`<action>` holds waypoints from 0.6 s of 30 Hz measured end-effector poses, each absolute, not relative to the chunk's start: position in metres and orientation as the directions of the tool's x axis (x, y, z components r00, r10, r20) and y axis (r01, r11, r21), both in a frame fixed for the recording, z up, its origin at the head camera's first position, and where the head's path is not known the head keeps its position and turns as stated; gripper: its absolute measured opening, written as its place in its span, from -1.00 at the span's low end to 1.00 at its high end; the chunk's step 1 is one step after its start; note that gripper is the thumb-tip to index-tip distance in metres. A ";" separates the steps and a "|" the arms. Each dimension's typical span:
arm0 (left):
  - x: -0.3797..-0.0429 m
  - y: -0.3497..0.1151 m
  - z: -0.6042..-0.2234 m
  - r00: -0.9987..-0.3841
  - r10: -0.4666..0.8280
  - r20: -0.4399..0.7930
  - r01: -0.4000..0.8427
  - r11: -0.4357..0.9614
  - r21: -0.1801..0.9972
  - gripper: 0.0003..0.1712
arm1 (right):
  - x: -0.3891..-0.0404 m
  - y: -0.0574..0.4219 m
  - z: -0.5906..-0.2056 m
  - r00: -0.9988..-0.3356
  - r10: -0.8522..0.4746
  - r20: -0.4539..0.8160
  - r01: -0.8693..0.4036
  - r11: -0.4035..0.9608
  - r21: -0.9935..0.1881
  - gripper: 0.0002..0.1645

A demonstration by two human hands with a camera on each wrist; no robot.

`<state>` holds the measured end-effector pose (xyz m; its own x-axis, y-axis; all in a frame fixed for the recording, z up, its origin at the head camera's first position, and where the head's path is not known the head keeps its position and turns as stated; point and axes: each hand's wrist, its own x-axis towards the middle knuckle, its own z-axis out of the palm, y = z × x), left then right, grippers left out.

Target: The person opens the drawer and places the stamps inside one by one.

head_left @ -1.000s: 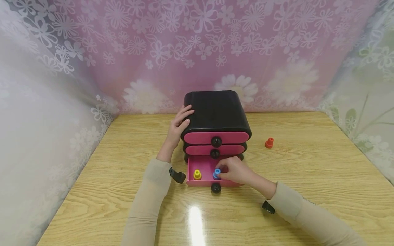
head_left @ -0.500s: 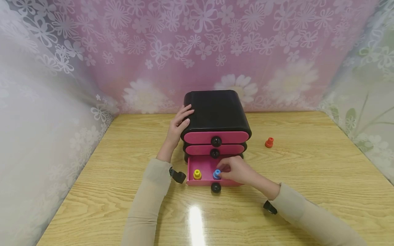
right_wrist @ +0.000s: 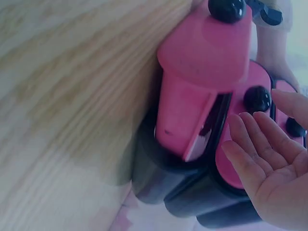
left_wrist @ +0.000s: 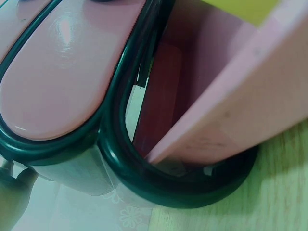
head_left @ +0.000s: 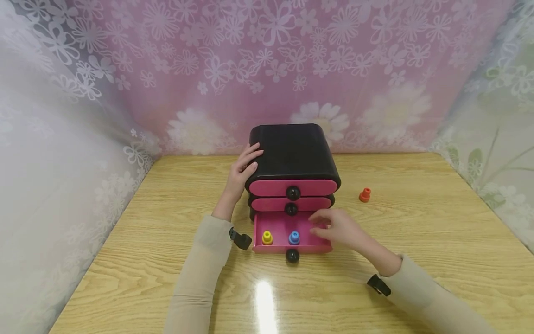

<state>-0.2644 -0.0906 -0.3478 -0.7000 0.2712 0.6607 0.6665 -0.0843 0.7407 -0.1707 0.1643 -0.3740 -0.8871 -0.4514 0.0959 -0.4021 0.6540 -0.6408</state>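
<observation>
A black drawer cabinet [head_left: 292,148] with pink fronts stands on the table, its bottom drawer [head_left: 277,222] pulled out. My left hand [head_left: 242,169] rests on the cabinet's upper left side, fingers over the edge of the top. Inside the drawer a yellow stepped peg [head_left: 267,238] stands at the left and a blue one [head_left: 294,238] near the middle. My right hand [head_left: 340,227] is over the drawer's right side, thumb and fingers apart, holding nothing. The right wrist view shows that hand [right_wrist: 276,168] with fingers extended beside the drawer fronts.
A red peg [head_left: 365,195] stands on the wooden table [head_left: 417,222] right of the cabinet. Black round knobs [head_left: 293,256] stick out from the drawer fronts. The two upper drawers are closed. Behind the table hangs a pink flowered curtain [head_left: 267,69].
My right hand has let go of the blue peg and moved to the right. The blue peg stays standing in the drawer. My left hand has not moved.
</observation>
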 end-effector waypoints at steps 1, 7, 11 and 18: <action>-0.264 -0.091 -0.348 -0.700 0.271 0.661 0.667 -0.083 0.740 -0.60 | -0.170 0.167 -0.372 -0.890 -0.445 0.096 -0.397 0.655 -0.643 -0.73; -0.265 -0.091 -0.348 -0.698 0.269 0.664 0.669 -0.087 0.738 -0.60 | -0.168 0.181 -0.365 -0.901 -0.413 0.129 -0.383 0.623 -0.682 -0.70; -0.278 -0.092 -0.361 -0.704 0.261 0.661 0.664 -0.089 0.742 -0.45 | -0.168 0.190 -0.362 -0.921 -0.368 0.125 -0.350 0.642 -0.682 -0.69; -0.287 -0.094 -0.370 -0.697 0.261 0.667 0.668 -0.102 0.737 -0.33 | -0.168 0.207 -0.359 -0.935 -0.315 0.163 -0.340 0.666 -0.664 -0.69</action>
<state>-0.2873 -0.0936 -0.3704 -0.6974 0.2610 0.6674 0.6677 -0.1017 0.7375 -0.1675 0.2069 -0.3591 -0.9349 -0.3152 0.1633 -0.3405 0.6661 -0.6636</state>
